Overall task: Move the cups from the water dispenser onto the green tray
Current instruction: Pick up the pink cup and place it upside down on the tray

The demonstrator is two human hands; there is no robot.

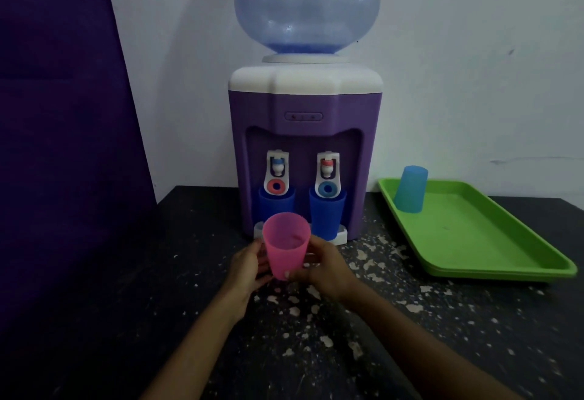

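A pink cup (pixel 286 243) is upright and held between both hands just in front of the purple water dispenser (pixel 305 146). My left hand (pixel 248 268) grips its left side and my right hand (pixel 325 268) its right side. Two dark blue cups stand under the taps, one on the left (pixel 276 205) and one on the right (pixel 327 213). A light blue cup (pixel 410 189) stands upside down at the far left corner of the green tray (pixel 493 241), which lies to the right of the dispenser.
The dispenser carries a large clear bottle (pixel 306 4) and stands against a white wall. The table (pixel 316 336) is dark with pale flecks. A purple panel (pixel 63 115) fills the left side.
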